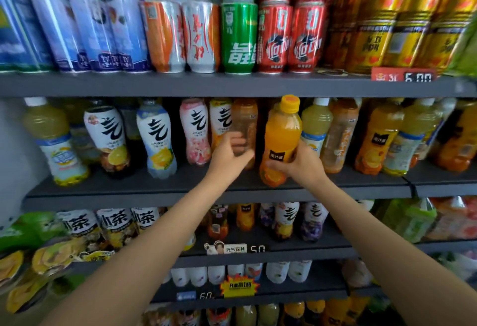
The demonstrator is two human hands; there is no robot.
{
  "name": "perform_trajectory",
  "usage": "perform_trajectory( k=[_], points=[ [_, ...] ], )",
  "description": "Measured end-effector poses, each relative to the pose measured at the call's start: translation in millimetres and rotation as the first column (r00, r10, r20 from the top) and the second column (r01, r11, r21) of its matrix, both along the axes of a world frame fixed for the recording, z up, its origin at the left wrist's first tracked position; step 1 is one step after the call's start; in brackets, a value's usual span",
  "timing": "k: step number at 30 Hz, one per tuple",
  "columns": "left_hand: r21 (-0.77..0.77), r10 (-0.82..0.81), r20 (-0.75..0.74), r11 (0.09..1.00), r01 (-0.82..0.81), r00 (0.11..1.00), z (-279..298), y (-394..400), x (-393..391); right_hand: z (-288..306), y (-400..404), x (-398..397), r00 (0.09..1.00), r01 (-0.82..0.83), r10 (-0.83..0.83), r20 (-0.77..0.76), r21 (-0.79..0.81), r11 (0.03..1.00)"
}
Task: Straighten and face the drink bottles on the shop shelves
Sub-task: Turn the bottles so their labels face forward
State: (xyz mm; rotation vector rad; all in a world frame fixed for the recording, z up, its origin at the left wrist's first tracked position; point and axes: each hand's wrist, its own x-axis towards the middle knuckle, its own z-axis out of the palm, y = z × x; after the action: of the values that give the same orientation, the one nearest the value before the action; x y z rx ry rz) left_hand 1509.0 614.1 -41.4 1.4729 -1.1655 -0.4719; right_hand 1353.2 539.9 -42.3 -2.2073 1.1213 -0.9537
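An orange juice bottle (281, 134) with a yellow cap stands at the front of the middle shelf (129, 189), tilted slightly. My right hand (302, 163) grips its lower half. My left hand (229, 152) is curled round a paler amber bottle (244, 121) just to the left; motion blur smears the fingers. White-labelled bottles (154, 137) and a pink one (195, 132) stand in a row further left. Yellow-green and orange bottles (374, 137) fill the right side of the shelf.
Cans stand on the shelf above: blue (103, 28), orange-white (180, 34), green (238, 36), red (289, 36) and gold (387, 28). A price tag (402, 75) hangs on that shelf's edge. Lower shelves carry tea bottles (113, 225), packets and small white bottles.
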Motion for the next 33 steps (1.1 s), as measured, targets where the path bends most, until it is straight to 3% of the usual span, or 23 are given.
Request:
perform_trajectory(
  k=[3,8,14,20,27,33],
  points=[
    [0.080,0.131,-0.026,0.988,-0.128,0.991,-14,-7,16,-11,-10,11,0.997,0.065,-0.064,-0.049,0.008,0.998],
    [0.109,0.189,0.030,0.976,-0.191,0.982,-21,-27,30,-17,-22,22,0.987,0.156,-0.152,-0.059,0.055,0.986],
    [0.129,0.194,0.071,0.971,-0.202,0.978,-16,-67,25,-22,-19,27,0.980,0.180,-0.176,-0.090,0.049,0.982],
    [0.166,0.343,0.124,0.918,-0.360,0.931,-14,-95,18,-28,-17,25,0.982,0.172,-0.168,-0.085,0.038,0.984],
    [0.135,0.242,0.163,0.955,-0.265,0.956,-17,-56,55,-30,-6,38,0.971,0.228,-0.231,-0.060,-0.040,0.973],
    [0.184,0.197,0.126,0.958,-0.218,0.972,-12,-16,99,-28,-6,79,0.977,0.208,-0.206,-0.048,0.047,0.977]
  ],
)
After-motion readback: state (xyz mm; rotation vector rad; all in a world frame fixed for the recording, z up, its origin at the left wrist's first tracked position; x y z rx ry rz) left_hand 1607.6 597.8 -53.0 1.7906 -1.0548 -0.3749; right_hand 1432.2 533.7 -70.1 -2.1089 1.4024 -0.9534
